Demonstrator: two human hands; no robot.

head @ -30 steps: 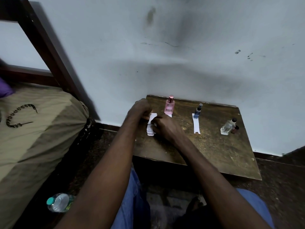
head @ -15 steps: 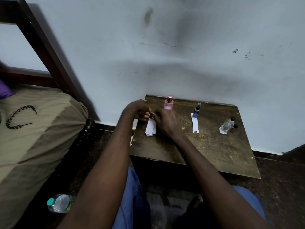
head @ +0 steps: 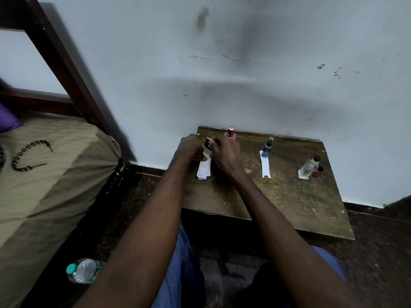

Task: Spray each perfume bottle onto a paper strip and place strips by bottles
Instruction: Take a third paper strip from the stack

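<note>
Three perfume bottles stand on the counter point(head: 289, 207): pink point(head: 230, 132), blue point(head: 266, 147) and clear point(head: 308, 168) (one paper strip point(head: 265, 166) lies by the blue). Left hand point(head: 189, 147) and right hand point(head: 225, 158), each grip closed, hold a small stack of strips point(head: 204, 167) beside the pink bottle.

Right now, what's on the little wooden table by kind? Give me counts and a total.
Perfume bottles: 3, namely pink bottle, blue bottle, clear bottle
Loose caps: 1, the dark red cap beside the clear bottle
Single paper strips laid out: 1, the strip by the blue bottle
Strip stacks: 1, the stack under the hands
Total: 6
</note>
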